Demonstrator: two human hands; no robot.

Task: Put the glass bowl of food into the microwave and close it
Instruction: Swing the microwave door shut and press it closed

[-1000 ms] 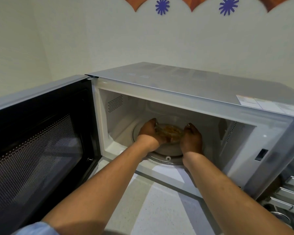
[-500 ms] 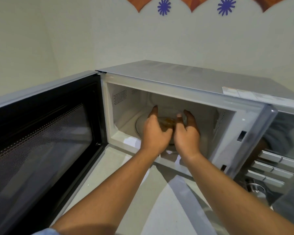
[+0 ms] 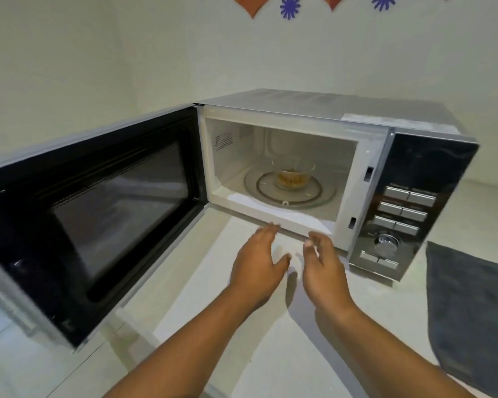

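Button labels on microwave (image 3: 314, 110) control panel (image 3: 408, 208) too blurred to read; pale sticker on top unreadable. Pale countertop (image 3: 242, 326), cream wall with orange and blue paper cut-outs; grey cloth (image 3: 472, 297) at right. Glass bowl of food (image 3: 292, 175) sits on turntable (image 3: 291, 193) inside cavity — door (image 3: 98, 219) swung wide left. Left hand (image 3: 256, 268) and right hand (image 3: 324, 268) hover outside opening, fingers loosely spread, holding nothing.

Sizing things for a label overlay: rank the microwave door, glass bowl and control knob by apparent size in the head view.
1. microwave door, though nearness inflates it
2. glass bowl
3. control knob
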